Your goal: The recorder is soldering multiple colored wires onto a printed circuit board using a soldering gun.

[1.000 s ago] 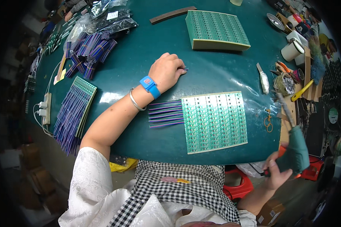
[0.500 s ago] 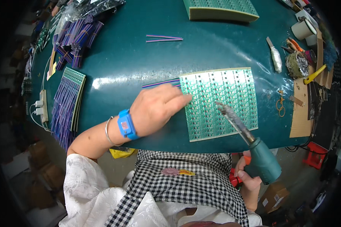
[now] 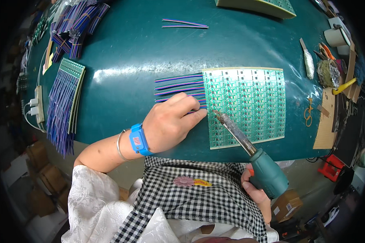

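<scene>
iron tip now at the board's left edge

from my remote feed, the iron (image 3: 260,162) has shifted left since the earlier frame, close to my left hand (image 3: 168,123); its fingers seem pinched on one of the wires (image 3: 178,86), mostly hidden. my right hand (image 3: 255,190) curls round the iron. the board (image 3: 247,107) lies on the table (image 3: 125,105).

A white power strip (image 3: 39,97) holding plugs lies at the frame's left, while a pale mug (image 3: 334,37), a blade with a wrapped handle (image 3: 308,67), a yellow handle (image 3: 344,86) and looped tan bands (image 3: 309,106) sit at the right, above a cardboard box (image 3: 287,205) at lower right.
</scene>
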{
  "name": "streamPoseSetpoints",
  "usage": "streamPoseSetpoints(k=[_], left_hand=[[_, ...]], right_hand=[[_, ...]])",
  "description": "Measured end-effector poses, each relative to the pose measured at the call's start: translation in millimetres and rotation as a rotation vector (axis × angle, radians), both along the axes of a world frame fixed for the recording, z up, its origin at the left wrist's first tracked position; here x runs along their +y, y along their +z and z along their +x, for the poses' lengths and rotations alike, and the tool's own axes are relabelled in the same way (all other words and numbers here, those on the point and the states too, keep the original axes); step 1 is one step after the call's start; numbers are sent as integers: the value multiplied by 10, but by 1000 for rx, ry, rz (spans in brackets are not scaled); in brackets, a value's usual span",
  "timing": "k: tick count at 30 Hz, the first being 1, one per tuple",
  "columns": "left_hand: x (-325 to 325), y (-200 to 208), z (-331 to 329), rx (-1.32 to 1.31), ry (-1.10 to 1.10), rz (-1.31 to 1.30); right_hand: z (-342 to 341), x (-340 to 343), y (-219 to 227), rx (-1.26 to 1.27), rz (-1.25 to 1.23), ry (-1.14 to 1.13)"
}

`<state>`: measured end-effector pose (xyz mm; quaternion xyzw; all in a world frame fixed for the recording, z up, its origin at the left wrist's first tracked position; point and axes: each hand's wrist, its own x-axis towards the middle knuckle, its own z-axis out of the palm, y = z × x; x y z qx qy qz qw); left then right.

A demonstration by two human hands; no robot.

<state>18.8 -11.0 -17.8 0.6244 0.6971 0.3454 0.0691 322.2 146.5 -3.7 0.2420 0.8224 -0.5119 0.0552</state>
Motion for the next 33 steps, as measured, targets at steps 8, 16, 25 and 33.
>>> streamPoseSetpoints(k=[8, 16, 25, 33], left_hand=[[1, -27, -3, 5, -2, 33], [-1, -32, -4, -1, -4, 45], [5, -29, -9, -2, -13, 46], [-5, -39, 2, -2, -10, 26]], right_hand=[[-51, -21, -43, -81, 36, 21], [-67, -45, -52, -113, 59, 29], [-125, -127, 11, 204, -528, -357], [-94, -137, 34, 84, -477, -332]])
